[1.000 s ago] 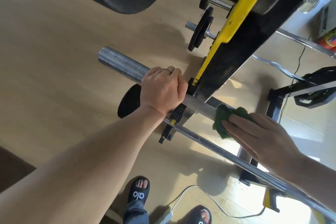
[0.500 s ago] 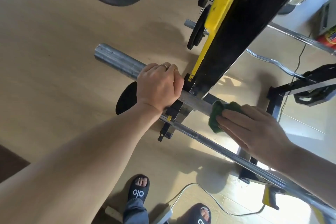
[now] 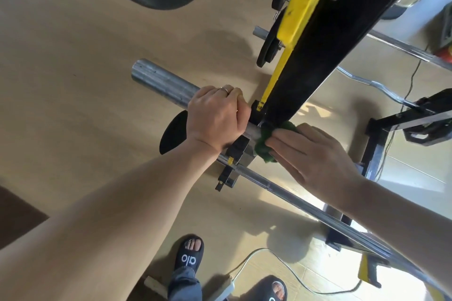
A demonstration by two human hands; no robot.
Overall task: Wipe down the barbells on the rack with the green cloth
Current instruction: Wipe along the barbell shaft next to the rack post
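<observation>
Here left hand (image 3: 216,118) grips barbell (image 3: 161,84); right hand (image 3: 315,154) presses green cloth (image 3: 263,142).

You stand on a pale wooden floor (image 3: 73,80), sunlit in bright patches at the lower right. A dark mat (image 3: 17,215) cuts in at the left edge. A white cable (image 3: 288,269) snakes across the boards near your black slides (image 3: 192,255).
</observation>
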